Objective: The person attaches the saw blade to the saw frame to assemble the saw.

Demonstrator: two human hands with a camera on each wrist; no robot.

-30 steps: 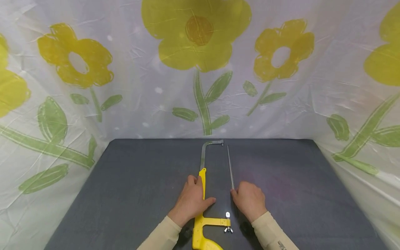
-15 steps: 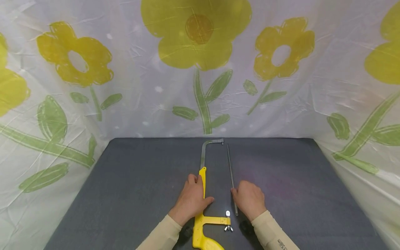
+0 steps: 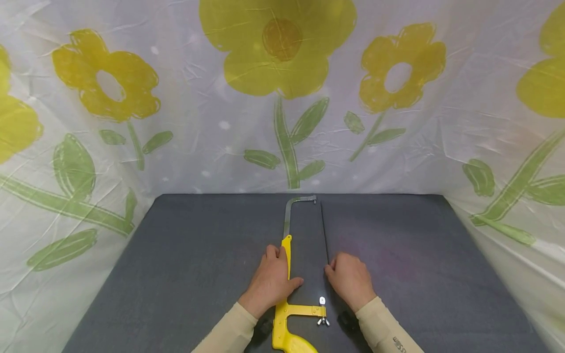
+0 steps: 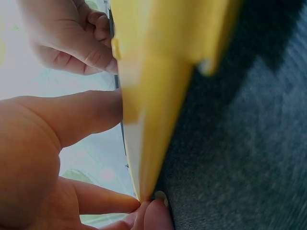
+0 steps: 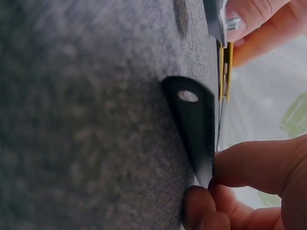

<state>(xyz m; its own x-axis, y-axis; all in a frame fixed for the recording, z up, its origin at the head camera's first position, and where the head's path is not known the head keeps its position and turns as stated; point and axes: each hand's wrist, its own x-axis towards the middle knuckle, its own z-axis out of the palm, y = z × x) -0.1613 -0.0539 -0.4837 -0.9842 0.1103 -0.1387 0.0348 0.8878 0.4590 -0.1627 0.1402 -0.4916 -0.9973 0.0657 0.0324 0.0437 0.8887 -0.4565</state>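
one left hand (image 3: 270,282) gripped one saw frame (image 3: 280,314) lying on one bench (image 3: 198,255), one right hand (image 3: 351,282) pinched one blade (image 5: 194,124) near the saw frame, one hole (image 5: 188,96) showed in its end

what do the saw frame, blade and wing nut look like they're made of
Saw frame: probably painted metal, smooth yellow with soft highlights; plastic isn't ruled out. Its far arm: bare metal, judging by the grey sheen. Blade: likely dark-finished steel, a thin flat strip with a pale glint. Wing nut: bright metal, plated or bare, going by its silvery shine.
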